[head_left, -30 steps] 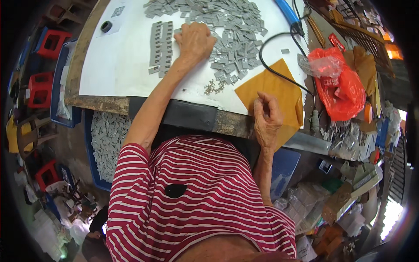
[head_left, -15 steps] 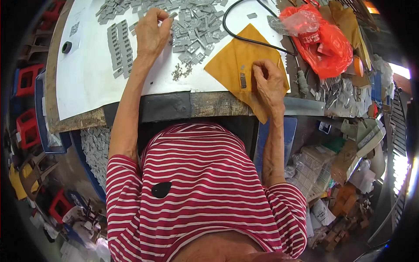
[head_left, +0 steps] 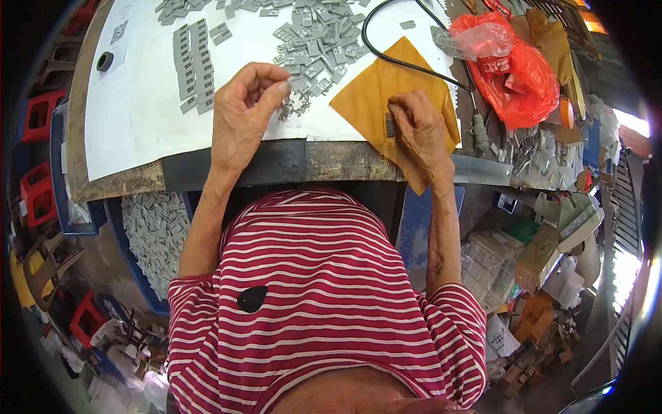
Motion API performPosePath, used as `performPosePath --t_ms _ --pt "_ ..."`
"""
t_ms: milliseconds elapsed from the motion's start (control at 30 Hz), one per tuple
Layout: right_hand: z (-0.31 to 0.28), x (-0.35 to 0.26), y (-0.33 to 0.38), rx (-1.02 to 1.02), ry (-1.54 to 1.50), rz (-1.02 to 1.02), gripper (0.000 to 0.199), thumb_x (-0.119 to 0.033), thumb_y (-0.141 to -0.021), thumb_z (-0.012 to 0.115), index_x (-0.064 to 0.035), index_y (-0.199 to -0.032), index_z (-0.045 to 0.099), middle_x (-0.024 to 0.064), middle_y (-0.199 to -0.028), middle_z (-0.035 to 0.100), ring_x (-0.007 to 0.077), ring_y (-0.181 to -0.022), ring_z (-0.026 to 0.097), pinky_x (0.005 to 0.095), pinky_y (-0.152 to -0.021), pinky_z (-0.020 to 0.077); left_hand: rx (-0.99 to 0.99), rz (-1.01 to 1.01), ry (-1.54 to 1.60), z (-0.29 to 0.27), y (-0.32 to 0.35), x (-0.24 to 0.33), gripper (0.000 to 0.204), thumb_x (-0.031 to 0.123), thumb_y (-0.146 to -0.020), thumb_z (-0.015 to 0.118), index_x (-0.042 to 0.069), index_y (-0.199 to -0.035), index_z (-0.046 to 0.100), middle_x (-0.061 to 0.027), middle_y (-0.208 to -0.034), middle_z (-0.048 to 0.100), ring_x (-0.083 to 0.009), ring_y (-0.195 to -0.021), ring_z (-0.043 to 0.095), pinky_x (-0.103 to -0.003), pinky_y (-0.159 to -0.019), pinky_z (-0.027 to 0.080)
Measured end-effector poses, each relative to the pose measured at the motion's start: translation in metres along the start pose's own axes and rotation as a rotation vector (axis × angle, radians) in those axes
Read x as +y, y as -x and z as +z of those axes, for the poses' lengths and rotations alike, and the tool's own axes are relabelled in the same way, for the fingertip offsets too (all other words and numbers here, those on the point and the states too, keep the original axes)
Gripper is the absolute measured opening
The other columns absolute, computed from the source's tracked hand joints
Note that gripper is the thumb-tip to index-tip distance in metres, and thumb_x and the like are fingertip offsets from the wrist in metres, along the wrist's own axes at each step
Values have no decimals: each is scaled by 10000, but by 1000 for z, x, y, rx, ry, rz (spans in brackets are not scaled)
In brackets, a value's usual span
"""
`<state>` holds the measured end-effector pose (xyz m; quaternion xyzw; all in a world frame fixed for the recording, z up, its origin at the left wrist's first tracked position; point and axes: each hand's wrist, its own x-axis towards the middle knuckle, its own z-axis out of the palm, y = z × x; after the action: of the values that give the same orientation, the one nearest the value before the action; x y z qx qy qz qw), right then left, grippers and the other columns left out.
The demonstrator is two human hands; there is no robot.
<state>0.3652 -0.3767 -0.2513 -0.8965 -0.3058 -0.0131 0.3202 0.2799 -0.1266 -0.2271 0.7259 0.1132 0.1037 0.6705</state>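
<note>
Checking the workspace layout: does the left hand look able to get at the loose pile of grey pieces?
Probably yes: the left hand is raised just beside the loose pile of grey pieces, with nothing between them.

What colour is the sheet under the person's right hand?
Mustard yellow: the sheet lies under the right hand, seen in the head view.

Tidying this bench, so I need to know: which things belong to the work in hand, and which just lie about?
In hand:
- left hand, pinching a small grey piece
- right hand on the square yellow-orange cloth
- loose flat grey plastic pieces

Lying about:
- red plastic bag
- black cable
- small black ring
</note>
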Motion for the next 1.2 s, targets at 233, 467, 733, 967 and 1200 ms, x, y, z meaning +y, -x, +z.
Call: performPosePath --t_ms 233,467,733,967,1200 --pt "-1 2 -2 -36 117 -177 96 -23 -767 585 -27 -841 525 114 -772 490 295 -694 551 360 -589 435 -36 -55 19 -1 10 0 142 67 -813 577 -21 -925 582 -22 -753 588 -54 -654 526 -179 -612 434" --pt "4 8 -6 -32 265 -312 108 -28 -761 584 -20 -823 495 114 -740 460 280 -691 537 355 -582 443 -49 -78 12 0 13 -2 135 67 -810 584 -8 -921 590 -14 -749 588 -49 -651 524 -173 -600 435" --pt "10 13 -14 -8 282 -302 105 -27 -756 569 -19 -805 476 124 -721 447 296 -676 532 367 -570 442 -53 -83 14 2 17 -7 136 70 -809 581 -10 -919 587 -14 -750 583 -44 -633 513 -175 -588 435" --pt "7 9 -14 31 -273 308 150 -108 -820 524 -4 -713 519 59 -584 520 142 -489 484 276 -472 390 -93 -114 -3 7 18 -5 128 75 -821 559 -5 -919 581 3 -702 557 -37 -599 494 -173 -539 417" --pt "-8 15 -21 -32 -1164 666 99 -100 -814 560 -30 -746 547 14 -630 523 45 -498 438 167 -414 319 -103 -124 30 11 19 -6 129 85 -826 556 -1 -918 583 6 -689 550 -37 -581 480 -170 -530 405"
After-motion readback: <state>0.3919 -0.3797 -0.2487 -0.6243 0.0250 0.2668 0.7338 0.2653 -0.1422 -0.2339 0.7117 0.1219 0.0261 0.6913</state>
